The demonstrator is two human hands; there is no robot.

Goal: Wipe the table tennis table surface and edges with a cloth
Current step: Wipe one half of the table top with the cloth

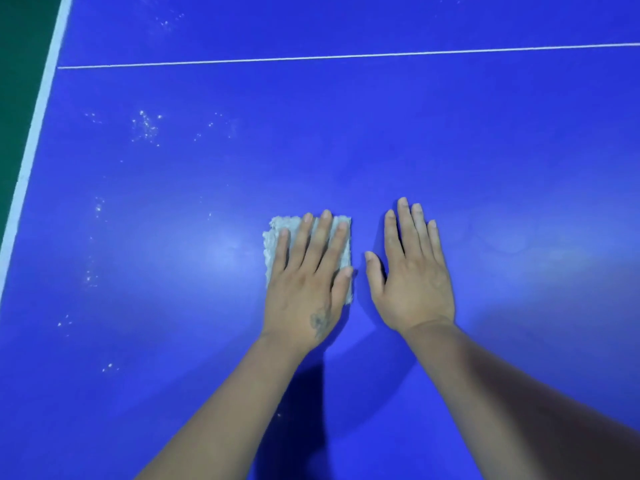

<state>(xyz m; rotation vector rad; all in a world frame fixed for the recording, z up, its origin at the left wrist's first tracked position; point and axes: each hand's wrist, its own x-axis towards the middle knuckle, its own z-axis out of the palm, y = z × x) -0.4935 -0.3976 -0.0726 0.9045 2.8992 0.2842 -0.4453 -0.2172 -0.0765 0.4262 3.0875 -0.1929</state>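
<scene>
The blue table tennis table (450, 140) fills the view. A small pale grey folded cloth (277, 230) lies flat on it near the middle. My left hand (308, 285) presses down on the cloth with straight, spread fingers and covers most of it. My right hand (412, 271) lies flat on the bare blue surface just to the right of the cloth, fingers straight and close together, holding nothing.
A white edge stripe (31, 161) runs along the table's left side, with green floor (17, 64) beyond it. A thin white line (346, 57) crosses the far surface. White dusty specks (145, 128) dot the left part of the table.
</scene>
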